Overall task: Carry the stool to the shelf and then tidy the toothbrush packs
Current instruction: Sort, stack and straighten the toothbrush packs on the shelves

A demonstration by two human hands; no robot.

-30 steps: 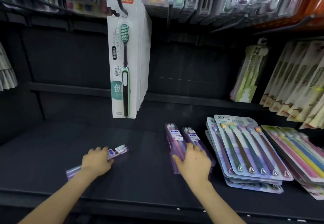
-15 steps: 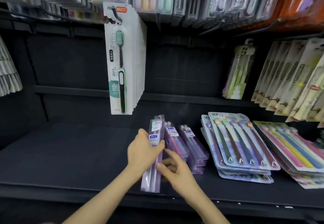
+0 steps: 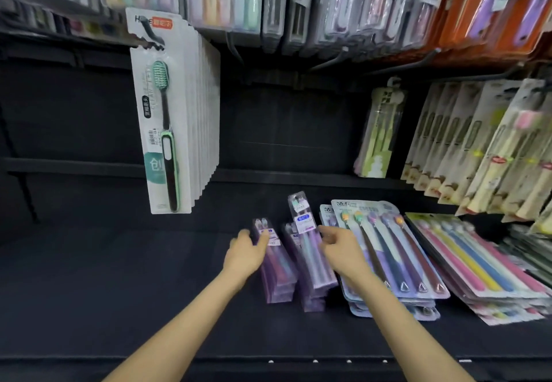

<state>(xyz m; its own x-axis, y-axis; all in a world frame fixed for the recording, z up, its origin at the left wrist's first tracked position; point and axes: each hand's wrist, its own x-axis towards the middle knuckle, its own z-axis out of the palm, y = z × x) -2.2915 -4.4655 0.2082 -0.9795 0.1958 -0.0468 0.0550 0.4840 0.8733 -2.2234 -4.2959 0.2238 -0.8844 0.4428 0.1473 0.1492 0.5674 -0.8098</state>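
Note:
Two stacks of narrow purple toothbrush packs lie side by side on the black shelf [image 3: 119, 277]. My left hand [image 3: 245, 254] rests against the left stack [image 3: 279, 274], thumb on its top pack and fingers loose. One purple toothbrush pack [image 3: 309, 250] lies on top of the right stack [image 3: 312, 301], its far end sticking out beyond the others. At that pack's right edge my right hand [image 3: 342, 251] pinches it with curled fingers. No stool is in view.
To the right lie a stack of wide multi-brush packs [image 3: 397, 250] and a stack of pink, yellow and blue brush packs [image 3: 478, 265]. A row of green-brush cards [image 3: 167, 113] hangs from a hook on the left. More packs hang above and at right.
The purple pack that my left hand picked up from the left of the shelf now lies on the right stack. My left hand let it go and my right hand took its edge.

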